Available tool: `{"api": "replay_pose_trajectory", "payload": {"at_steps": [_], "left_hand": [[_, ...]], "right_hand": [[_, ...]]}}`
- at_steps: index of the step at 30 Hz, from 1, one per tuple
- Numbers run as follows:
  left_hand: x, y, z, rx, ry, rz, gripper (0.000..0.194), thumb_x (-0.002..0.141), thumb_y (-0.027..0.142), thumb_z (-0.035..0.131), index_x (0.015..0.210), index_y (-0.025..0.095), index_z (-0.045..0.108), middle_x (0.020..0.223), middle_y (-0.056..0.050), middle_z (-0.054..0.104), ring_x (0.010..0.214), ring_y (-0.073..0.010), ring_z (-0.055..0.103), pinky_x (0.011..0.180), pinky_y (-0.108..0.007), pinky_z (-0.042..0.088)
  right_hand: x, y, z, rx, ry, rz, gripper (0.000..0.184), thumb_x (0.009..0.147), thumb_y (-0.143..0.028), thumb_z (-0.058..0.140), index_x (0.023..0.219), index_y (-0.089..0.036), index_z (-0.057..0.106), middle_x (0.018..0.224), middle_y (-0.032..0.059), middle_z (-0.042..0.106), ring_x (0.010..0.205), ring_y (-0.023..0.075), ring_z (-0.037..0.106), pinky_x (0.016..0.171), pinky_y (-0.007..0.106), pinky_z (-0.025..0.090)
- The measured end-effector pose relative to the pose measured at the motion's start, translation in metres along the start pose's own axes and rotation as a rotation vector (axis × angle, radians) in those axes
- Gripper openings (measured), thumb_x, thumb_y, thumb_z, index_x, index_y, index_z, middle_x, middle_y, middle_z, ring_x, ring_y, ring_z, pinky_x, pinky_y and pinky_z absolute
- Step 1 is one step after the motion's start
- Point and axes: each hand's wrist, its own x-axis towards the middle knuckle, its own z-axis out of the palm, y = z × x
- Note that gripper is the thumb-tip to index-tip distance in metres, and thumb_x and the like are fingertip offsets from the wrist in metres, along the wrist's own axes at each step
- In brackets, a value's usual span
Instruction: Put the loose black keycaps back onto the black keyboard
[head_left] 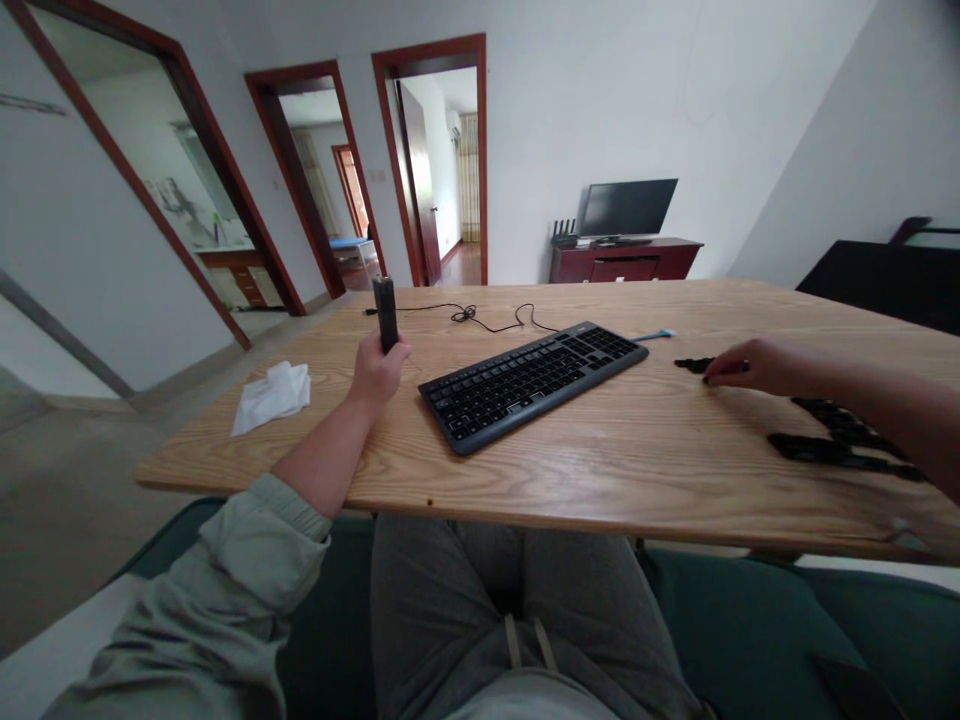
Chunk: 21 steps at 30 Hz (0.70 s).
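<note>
My left hand (377, 368) is wrapped round a dark, stick-shaped device (385, 312), held upright above the table with its lower end hidden in my fist. On the right, my right hand (739, 367) has its fingers pinched low over the tabletop, at a short row of small black pieces (691, 364) that look like keycaps. A small dark piece shows at the fingertips, too small to name surely. Between my hands a black keyboard (532, 385) lies at a slant, apart from both. More black pieces (825, 450) lie in rows under my right forearm.
The keyboard's cable (465, 314) runs loosely across the back of the wooden table (600, 480). A crumpled white tissue (274, 395) lies at the left. Behind the keyboard's right end is a thin blue tool (656, 335). A television (630, 208) stands by the far wall.
</note>
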Motion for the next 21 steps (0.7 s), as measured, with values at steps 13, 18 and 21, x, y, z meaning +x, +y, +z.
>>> {"api": "replay_pose_trajectory", "payload": {"at_steps": [13, 18, 21], "left_hand": [[0.0, -0.002, -0.001, -0.006, -0.001, 0.011, 0.009, 0.066, 0.025, 0.057, 0.065, 0.018, 0.051, 0.057, 0.003, 0.044, 0.055, -0.0111, 0.04, 0.055, -0.026, 0.033], [0.0, -0.001, -0.002, 0.01, -0.008, 0.009, 0.009, 0.067, 0.025, 0.057, 0.066, 0.019, 0.051, 0.059, 0.003, 0.045, 0.056, -0.0115, 0.041, 0.056, -0.026, 0.033], [-0.001, 0.001, -0.002, 0.027, -0.014, -0.001, 0.01, 0.067, 0.027, 0.057, 0.066, 0.019, 0.051, 0.059, 0.003, 0.045, 0.057, -0.0123, 0.041, 0.056, -0.026, 0.033]], "right_hand": [[0.003, -0.001, -0.01, -0.104, -0.073, 0.155, 0.045, 0.066, -0.072, 0.056, 0.086, -0.033, 0.065, 0.08, 0.0073, 0.07, 0.07, 0.0281, 0.06, 0.07, 0.044, 0.046], [-0.005, 0.004, -0.017, -0.112, -0.136, 0.195, 0.048, 0.069, -0.072, 0.054, 0.078, -0.027, 0.07, 0.079, 0.0153, 0.07, 0.064, 0.0248, 0.058, 0.066, 0.043, 0.043], [-0.006, 0.007, -0.011, -0.061, -0.14, 0.142, 0.047, 0.068, -0.07, 0.056, 0.075, -0.026, 0.072, 0.077, 0.0175, 0.07, 0.064, 0.0257, 0.059, 0.065, 0.042, 0.044]]}}
